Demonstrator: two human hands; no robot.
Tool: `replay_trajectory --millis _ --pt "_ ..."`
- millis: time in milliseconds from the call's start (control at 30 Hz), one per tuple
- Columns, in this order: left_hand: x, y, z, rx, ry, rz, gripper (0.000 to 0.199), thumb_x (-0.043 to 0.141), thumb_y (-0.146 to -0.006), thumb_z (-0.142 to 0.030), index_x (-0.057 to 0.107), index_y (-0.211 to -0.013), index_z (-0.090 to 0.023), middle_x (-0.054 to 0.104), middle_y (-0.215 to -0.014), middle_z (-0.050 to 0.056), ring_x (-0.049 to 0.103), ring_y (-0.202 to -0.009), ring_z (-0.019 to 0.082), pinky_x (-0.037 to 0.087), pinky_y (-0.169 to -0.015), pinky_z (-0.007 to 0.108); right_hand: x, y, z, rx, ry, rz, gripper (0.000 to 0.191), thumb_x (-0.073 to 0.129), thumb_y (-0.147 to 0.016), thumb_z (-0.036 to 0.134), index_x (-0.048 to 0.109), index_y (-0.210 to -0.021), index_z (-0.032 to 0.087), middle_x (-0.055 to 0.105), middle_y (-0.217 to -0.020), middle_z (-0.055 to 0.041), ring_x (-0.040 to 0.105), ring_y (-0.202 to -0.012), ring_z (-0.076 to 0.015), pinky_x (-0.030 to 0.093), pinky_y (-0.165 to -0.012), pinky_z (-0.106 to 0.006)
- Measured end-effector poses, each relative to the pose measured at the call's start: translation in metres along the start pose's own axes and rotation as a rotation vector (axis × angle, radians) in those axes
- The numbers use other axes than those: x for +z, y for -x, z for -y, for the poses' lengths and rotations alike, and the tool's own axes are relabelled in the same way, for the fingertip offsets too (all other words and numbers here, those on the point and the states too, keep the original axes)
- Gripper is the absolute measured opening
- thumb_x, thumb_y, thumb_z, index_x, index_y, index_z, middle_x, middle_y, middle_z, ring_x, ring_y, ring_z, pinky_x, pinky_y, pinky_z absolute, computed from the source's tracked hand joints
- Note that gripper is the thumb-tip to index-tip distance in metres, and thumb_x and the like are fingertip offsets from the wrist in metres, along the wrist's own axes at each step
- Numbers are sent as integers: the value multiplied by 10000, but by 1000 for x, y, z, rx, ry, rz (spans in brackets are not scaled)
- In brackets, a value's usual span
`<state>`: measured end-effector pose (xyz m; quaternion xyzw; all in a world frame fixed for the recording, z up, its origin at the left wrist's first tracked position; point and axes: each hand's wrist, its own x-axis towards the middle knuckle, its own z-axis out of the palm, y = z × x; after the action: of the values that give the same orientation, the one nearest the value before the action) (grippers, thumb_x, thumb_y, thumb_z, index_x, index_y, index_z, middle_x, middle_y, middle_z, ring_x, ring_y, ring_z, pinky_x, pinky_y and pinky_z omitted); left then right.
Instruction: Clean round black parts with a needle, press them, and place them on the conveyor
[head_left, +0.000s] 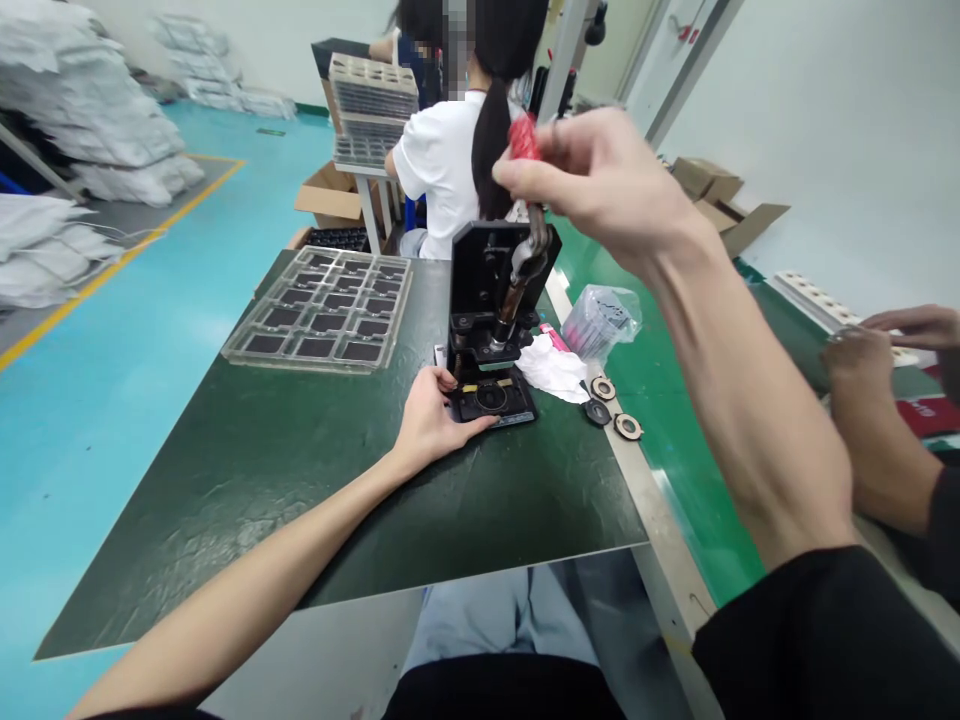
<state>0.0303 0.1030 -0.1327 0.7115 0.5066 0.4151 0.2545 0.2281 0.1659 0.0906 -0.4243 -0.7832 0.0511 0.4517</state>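
1. Right hand (600,180): fingers pinching red-wrapped lever handle (523,138) above black bench press (480,275).
2. Left hand (431,420): fingers loosely curled, resting on press base plate (491,402).
3. Press sits near right edge of dark green mat (225,520); clear plastic tray (319,310) near far edge.

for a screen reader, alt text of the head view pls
The right hand grips the red-wrapped lever of a black bench press; the left hand rests on its base, on a green mat. A clear tray of dark squares lies beside it; a co-worker's hands show at right.
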Motion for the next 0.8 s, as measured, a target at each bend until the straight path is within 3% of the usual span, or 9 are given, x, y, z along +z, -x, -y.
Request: replay_trajectory --millis 67,167,300,400,500,567,633,700,800 --pt "-1 -1 -1 -42 4 4 712 930 -570 -486 370 -935 -241 493 -907 -23 563 -767 162 524 -670 310 4 33 9 -170 21 -21 421 578 -961 431 638 -1154 62 696 -988 26 658 -844 -44 466 -668 -173" --pt "-2 0 -3 -68 -4 -2 783 943 -546 -501 317 -947 -253 465 -906 -38 555 -734 148 515 -652 303 24 88 2 -329 79 -197 107 644 -983 288 605 -995 190 708 -1027 -35 707 -892 -130 597 -762 -281" --pt "-1 1 -2 -59 -1 -27 796 941 -556 -489 289 -952 -259 458 -909 -39 558 -733 147 530 -667 310 46 120 -20 -342 149 -106 112 632 -995 310 594 -927 230 752 -1045 -66 748 -954 -190 639 -797 -352" --pt "-1 2 0 -42 -8 -31 778 923 -572 -513 290 -946 -259 446 -913 -31 542 -732 149 529 -660 314 34 103 -11 -357 138 -158 161 675 -972 361 609 -972 213 747 -1013 -37 751 -923 -167 622 -752 -296" --pt "-1 1 2 -21 -30 -22 780 913 -570 -534 283 -942 -261 439 -920 -26 535 -736 152 533 -671 326 13 55 6 -193 35 -184 246 591 -1010 406 607 -1027 161 700 -1037 -2 732 -910 -108 565 -777 -249" --pt "-1 0 4 -10 -32 -37 800 910 -557 -546 269 -944 -264 429 -928 -26 539 -738 153 540 -677 336 6 16 4 -120 -27 56 421 382 -1063 427 614 -942 97 619 -859 21 718 -831 -63 480 -748 -234" --pt "-1 -1 5 -9 -26 -55 817 902 -547 -562 253 -945 -267 412 -932 -29 535 -721 148 543 -659 341 8 -12 -12 -2 -54 180 441 626 -974 515 587 -723 155 555 -614 44 606 -607 -77 468 -602 -217" --pt "0 -1 7 -9 -21 -64 823 892 -541 -578 243 -943 -269 397 -937 -29 533 -715 144 546 -650 345 14 -18 -32 91 -69 112 513 682 -920 579 531 -633 182 442 -509 60 496 -547 -82 420 -549 -235" --pt "1 -1 7 -9 -25 -67 819 878 -537 -599 239 -930 -271 392 -940 -29 539 -729 146 553 -665 353 27 22 -50 145 -64 -215 570 527 -982 644 514 -634 192 388 -532 60 441 -555 -81 377 -565 -243"
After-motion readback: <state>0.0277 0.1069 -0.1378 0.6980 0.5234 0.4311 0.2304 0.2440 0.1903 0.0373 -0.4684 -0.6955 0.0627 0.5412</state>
